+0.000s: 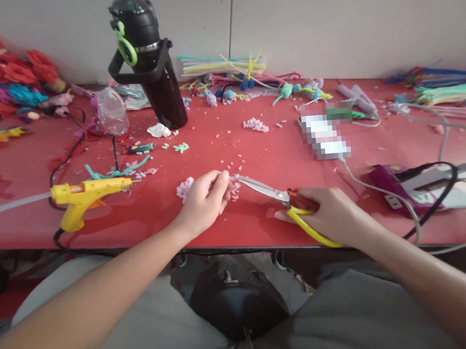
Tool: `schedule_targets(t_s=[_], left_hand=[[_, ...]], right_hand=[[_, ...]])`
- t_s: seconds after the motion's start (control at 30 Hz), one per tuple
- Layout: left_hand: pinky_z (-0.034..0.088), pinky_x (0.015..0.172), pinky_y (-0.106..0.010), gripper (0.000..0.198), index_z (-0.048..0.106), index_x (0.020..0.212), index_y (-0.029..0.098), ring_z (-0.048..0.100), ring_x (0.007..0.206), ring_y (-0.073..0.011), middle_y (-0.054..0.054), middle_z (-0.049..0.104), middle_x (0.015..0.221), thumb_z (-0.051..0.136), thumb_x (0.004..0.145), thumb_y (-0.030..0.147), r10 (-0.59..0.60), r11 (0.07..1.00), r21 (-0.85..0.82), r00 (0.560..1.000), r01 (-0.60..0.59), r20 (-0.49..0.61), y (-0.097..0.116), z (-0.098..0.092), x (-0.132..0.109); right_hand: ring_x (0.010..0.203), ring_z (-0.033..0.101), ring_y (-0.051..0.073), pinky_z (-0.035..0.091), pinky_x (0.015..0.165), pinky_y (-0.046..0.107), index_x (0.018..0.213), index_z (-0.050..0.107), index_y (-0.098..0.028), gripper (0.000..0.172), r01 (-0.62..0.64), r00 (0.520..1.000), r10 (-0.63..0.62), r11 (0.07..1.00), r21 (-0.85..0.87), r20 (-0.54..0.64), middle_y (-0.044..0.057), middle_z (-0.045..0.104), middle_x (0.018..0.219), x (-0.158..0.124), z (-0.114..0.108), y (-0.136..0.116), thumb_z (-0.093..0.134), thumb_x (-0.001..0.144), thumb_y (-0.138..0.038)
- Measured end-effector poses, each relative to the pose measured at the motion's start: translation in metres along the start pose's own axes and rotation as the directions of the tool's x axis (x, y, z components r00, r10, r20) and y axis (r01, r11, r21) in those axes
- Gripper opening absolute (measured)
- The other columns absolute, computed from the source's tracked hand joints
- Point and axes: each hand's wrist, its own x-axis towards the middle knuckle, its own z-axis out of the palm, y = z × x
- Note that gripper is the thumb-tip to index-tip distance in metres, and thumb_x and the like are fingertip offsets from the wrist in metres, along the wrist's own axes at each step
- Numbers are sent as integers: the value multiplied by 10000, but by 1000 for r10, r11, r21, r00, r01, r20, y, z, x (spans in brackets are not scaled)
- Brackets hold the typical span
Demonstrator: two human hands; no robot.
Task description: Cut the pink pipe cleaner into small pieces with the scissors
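My right hand (335, 215) grips a pair of scissors (263, 187) with yellow and orange-red handles. The blades look nearly closed and point left, their tips beside the fingertips of my left hand (206, 198). Thumb and fingers of that hand are pinched together; whatever is between them is too small or hidden to name. Pale pink cut bits (184, 188) lie in a small heap just behind my left hand. More pink scraps (236, 189) are scattered below the scissor tips.
A yellow glue gun (85, 194) lies at left with its cord. Behind it stand a black bottle (164, 94) and a clear plastic cup (112, 111). Further pink pieces (255, 125), a blurred phone-like object (324, 135), a magenta power strip (395, 188) and cables occupy the red table (229, 234).
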Motion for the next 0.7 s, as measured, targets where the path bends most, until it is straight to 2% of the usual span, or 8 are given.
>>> schedule_targets(t_s=[0.2, 0.47, 0.7], left_hand=[[311, 395, -184, 354, 477, 697, 175, 412, 425, -44, 43, 457, 559, 438, 1020, 314, 14, 1000, 19, 1000, -14, -8, -2, 1, 1], [315, 404, -186, 346, 471, 709, 176, 413, 452, -45, 33, 473, 614, 453, 1013, 341, 14, 1000, -7, 1000, -14, -12, -7, -2, 1], [308, 409, -197, 342, 485, 713, 179, 392, 433, -56, 44, 450, 553, 442, 1016, 332, 10, 1000, 20, 1000, -10, -3, -2, -1, 0]], right_hand=[[565, 191, 114, 215, 448, 248, 552, 306, -221, 687, -9, 1000, 9, 1000, 9, -17, -56, 251, 559, 1, -1, -1, 658, 636, -805], [593, 184, 126, 224, 468, 255, 561, 316, -226, 669, -36, 999, 36, 999, 7, 16, -59, 239, 561, 0, -6, -6, 642, 653, -803], [594, 169, 126, 212, 463, 256, 571, 318, -226, 652, 19, 1000, -19, 1000, -8, 20, -60, 250, 567, -1, -5, -1, 657, 679, -772]])
